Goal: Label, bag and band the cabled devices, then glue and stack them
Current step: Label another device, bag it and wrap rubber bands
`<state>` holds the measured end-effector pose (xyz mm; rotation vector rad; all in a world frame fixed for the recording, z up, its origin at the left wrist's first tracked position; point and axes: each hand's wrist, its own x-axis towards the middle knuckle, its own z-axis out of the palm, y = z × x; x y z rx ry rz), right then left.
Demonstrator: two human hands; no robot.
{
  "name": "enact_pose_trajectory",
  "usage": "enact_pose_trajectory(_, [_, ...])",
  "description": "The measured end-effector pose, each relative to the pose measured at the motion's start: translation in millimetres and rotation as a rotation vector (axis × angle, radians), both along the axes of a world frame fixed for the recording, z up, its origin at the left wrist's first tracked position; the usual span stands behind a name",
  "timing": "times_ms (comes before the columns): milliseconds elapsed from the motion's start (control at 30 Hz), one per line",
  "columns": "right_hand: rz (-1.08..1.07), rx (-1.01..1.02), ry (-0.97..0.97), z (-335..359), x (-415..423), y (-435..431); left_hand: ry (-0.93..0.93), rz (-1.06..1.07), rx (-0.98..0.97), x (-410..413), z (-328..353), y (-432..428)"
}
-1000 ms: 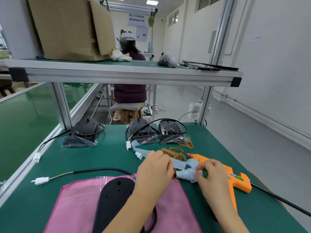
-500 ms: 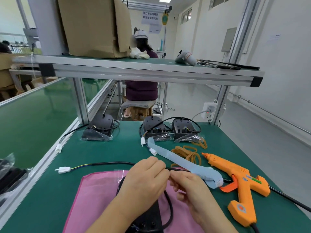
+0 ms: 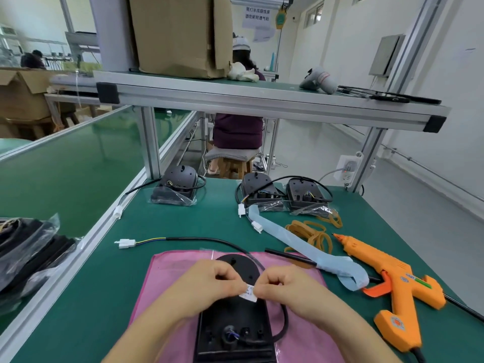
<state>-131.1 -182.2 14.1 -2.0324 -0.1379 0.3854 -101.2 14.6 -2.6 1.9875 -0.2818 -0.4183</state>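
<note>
L hand (image 3: 207, 284) & R hand (image 3: 285, 289) pinched a label (image 3: 250, 292) together; print unreadable. Beneath, device (image 3: 235, 328) partly hidden by hands, cut off at frame btm. To R, glue gun (image 3: 392, 281).

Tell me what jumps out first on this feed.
The left hand and right hand pinch a small white label above the black device on the pink cloth, front centre. An orange glue gun lies to the right, beside a blue strip and rubber bands. Three bagged devices sit along the far edge.
</note>
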Motion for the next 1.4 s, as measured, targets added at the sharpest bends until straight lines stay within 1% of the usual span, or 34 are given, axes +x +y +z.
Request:
enact_pose_trajectory(100, [-0.012,-0.073,-0.003,-4.3,6.7,5.4,-0.032,0.033,0.032,-0.3,-3.4,0.7])
enact_pose_trajectory(267, [-0.107,-0.162,-0.012,-10.9,18.1,15.5,-0.083,0.164,0.102,2.4,-11.8,-0.5])
enact_pose_trajectory(433, [-0.033,-0.324,-0.012,-14.5,25.3,21.7,-0.251,0.170,0.305,2.5,-17.8,-2.3])
enact_pose_trajectory(567, [-0.006,-0.424,-0.035,-15.3,27.5,24.9,-0.374,0.167,0.399,1.9,-21.9,-4.1])
enact_pose_trajectory(633, [0.009,-0.490,-0.072,-15.4,27.8,26.9,-0.406,0.164,0.437,1.6,-23.0,-5.2])
enact_pose_trajectory(733, [0.033,-0.595,-0.129,-15.1,28.1,30.6,-0.418,0.163,0.471,0.6,-23.2,-7.0])
enact_pose_trajectory(833, [0.037,-0.647,-0.145,-14.8,28.5,33.0,-0.427,0.160,0.495,-0.1,-22.7,-8.2])
enact_pose_trajectory(1133, [0.045,-0.729,-0.154,-15.2,31.4,37.4,-0.468,0.167,0.582,-2.1,-20.8,-11.3])
enact_pose_trajectory(1400, [0.039,-0.790,-0.199,-20.4,33.1,39.2,-0.492,0.175,0.652,-3.1,-22.0,-13.0])
